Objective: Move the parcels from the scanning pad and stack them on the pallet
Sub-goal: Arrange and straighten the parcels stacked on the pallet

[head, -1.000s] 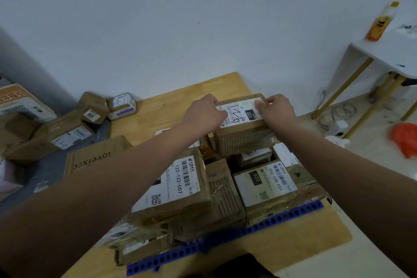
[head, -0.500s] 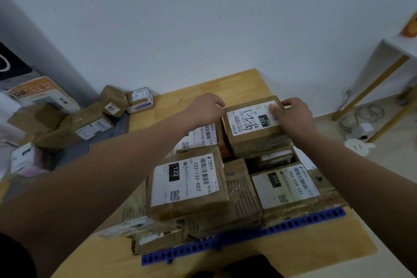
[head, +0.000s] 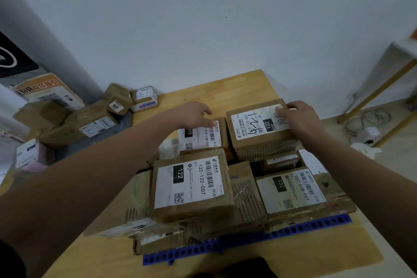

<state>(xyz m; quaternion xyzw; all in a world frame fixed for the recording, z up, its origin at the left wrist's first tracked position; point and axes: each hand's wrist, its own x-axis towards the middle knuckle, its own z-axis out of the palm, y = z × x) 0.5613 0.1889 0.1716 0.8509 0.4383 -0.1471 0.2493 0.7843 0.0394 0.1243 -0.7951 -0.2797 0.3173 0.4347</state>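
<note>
A blue perforated pallet (head: 293, 231) lies on the wooden table (head: 237, 86) under a stack of brown parcels. On top at the back right sits a parcel labelled 122 (head: 255, 131). My right hand (head: 300, 119) rests on its right top edge, fingers spread over the label. My left hand (head: 194, 115) hovers just left of that parcel, above a lower parcel labelled 010 (head: 200, 137), fingers loosely extended and holding nothing. Nearer me lie a large 122 parcel (head: 191, 185) and a 032 parcel (head: 291, 189).
At the left, a grey pad (head: 94, 142) holds several more brown parcels (head: 90, 124) and a small white box (head: 144, 99). A white side table with wooden legs (head: 383, 83) stands at the right, with cables and a plug on the floor beneath.
My left hand has let go of the back 122 parcel and drawn left. The parcel now sits on the stack with only my right hand on it. The camera has swung left.
</note>
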